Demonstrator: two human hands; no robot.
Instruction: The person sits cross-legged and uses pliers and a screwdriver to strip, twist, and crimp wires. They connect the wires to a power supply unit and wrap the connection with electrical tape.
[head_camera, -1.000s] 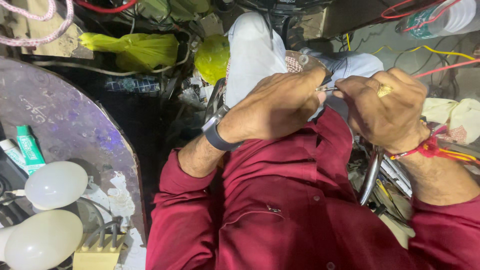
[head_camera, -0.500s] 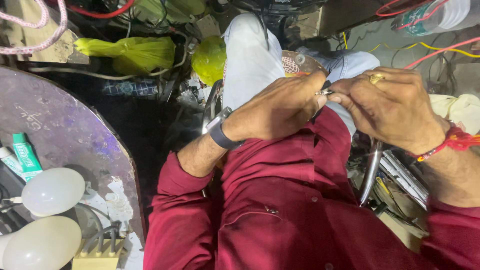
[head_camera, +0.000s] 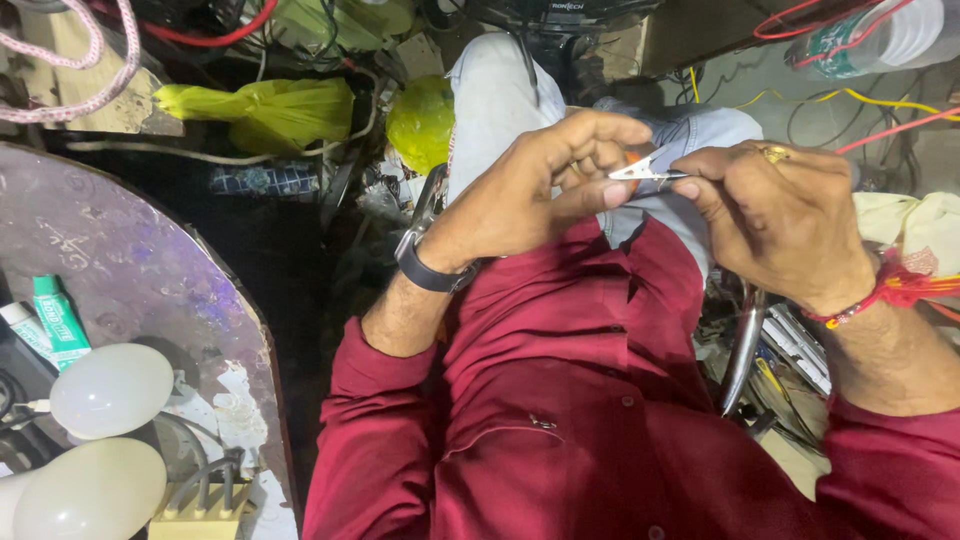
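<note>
I watched my left hand (head_camera: 530, 195) and right hand (head_camera: 775, 215), fingers pinched on what looked like a small metal clip (head_camera: 640, 170) over my lap; it could slip into the clutter

A small metal clip (head_camera: 640, 168), silvery with pointed, tapering jaws, lies roughly level above the person's lap. It is pinched between the fingertips of the left hand (head_camera: 535, 190) and the right hand (head_camera: 775, 215), an orange part showing just behind it.
</note>
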